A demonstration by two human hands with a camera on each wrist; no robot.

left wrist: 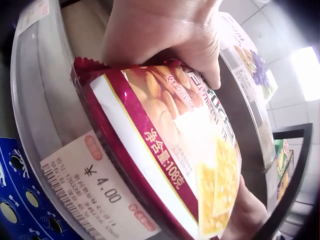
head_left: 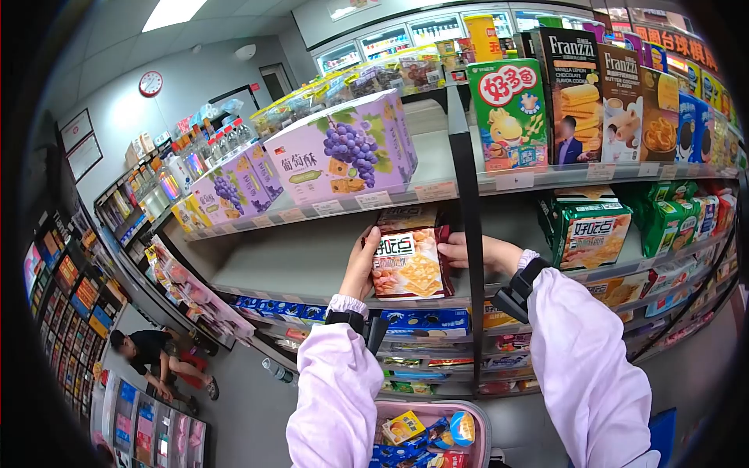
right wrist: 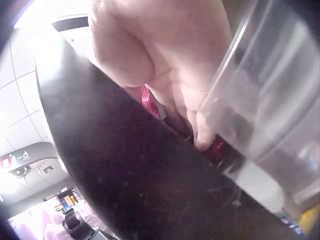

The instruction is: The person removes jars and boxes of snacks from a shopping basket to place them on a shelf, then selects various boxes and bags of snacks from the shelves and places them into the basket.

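In the head view, a dark red packet of crackers (head_left: 409, 269) with a white and yellow front stands at the front of a middle shelf (head_left: 265, 265). My left hand (head_left: 360, 265) grips its left side, the thumb at the front. From the left wrist, the packet (left wrist: 165, 135) shows close up beside a price label (left wrist: 97, 190). My right hand (head_left: 485, 253) reaches past a black shelf post (head_left: 470, 234) and holds the packet's right edge. The post hides part of that hand's fingers in the right wrist view, where red wrapper (right wrist: 149, 102) shows between them. Another pack (head_left: 407, 215) sits behind.
Purple grape-pastry boxes (head_left: 343, 152) line the shelf above. Green cracker packs (head_left: 589, 230) stand right of the post, and blue cookie boxes (head_left: 425, 321) lie below. A pink basket (head_left: 480, 425) with snacks is beneath my arms. At lower left a person (head_left: 160, 363) sits.
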